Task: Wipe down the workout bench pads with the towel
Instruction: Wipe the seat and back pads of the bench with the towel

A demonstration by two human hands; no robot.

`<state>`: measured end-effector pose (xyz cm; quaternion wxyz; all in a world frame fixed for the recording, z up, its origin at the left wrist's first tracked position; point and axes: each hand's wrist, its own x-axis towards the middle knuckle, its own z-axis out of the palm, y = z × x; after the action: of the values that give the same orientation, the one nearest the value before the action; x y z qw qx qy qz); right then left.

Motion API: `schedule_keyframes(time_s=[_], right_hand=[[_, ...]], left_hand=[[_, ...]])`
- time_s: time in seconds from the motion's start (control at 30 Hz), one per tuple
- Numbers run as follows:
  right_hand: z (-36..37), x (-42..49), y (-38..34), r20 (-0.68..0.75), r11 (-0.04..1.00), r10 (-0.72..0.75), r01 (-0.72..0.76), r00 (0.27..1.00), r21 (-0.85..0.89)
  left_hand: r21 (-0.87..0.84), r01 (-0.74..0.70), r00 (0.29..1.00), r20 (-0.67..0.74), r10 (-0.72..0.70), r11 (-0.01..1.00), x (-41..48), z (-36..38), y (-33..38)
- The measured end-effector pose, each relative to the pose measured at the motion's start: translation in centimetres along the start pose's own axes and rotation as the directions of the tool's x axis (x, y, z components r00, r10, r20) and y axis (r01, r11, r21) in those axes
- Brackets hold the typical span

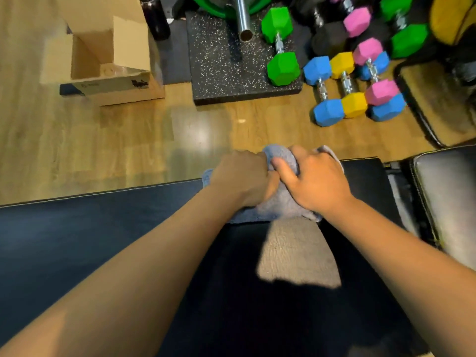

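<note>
Towel point(277, 202) being bunched on the black bench pad point(360, 176), near its far edge.
Left hand point(242, 176) and right hand point(314, 179) are both clenching it; flattening it out would likely be wiping more pad per stroke.

The black padded counter point(296, 318) is carrying a bunched grey towel point(278, 204) at its far edge. The wooden floor point(103, 150) beyond is carrying a cardboard box point(103, 60), a speckled rubber mat point(219, 60) and coloured dumbbells point(342, 88).
</note>
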<state>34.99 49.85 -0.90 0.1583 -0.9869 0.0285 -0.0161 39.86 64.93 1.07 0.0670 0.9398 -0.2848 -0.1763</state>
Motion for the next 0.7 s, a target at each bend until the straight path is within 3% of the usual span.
schedule_keyframes(time_s=[0.23, 0.37, 0.53, 0.7], right_hand=[[-2.8, -1.5, 10.4, 0.003, 0.956, 0.192, -0.187, 0.981, 0.228], [-2.7, -3.1, 12.6, 0.003, 0.815, 0.394, -0.350, 0.919, 0.462], [-2.9, -6.0, 11.2, -0.040, 0.788, 0.482, -0.413, 0.875, 0.456], [-2.3, -11.9, 9.2, -0.084, 0.779, 0.571, -0.507, 0.816, 0.370]], left_hand=[[0.033, -0.128, 0.991, -0.032, 0.129, 0.991, 6.2, 1.2, 9.9], [0.096, -0.198, 0.976, -0.074, 0.205, 0.975, 8.3, 1.9, 13.6], [0.110, -0.225, 0.953, -0.180, 0.242, 0.968, 6.7, 2.6, 14.4], [0.190, -0.286, 0.952, -0.056, 0.301, 0.939, 4.1, 3.2, 15.6]])
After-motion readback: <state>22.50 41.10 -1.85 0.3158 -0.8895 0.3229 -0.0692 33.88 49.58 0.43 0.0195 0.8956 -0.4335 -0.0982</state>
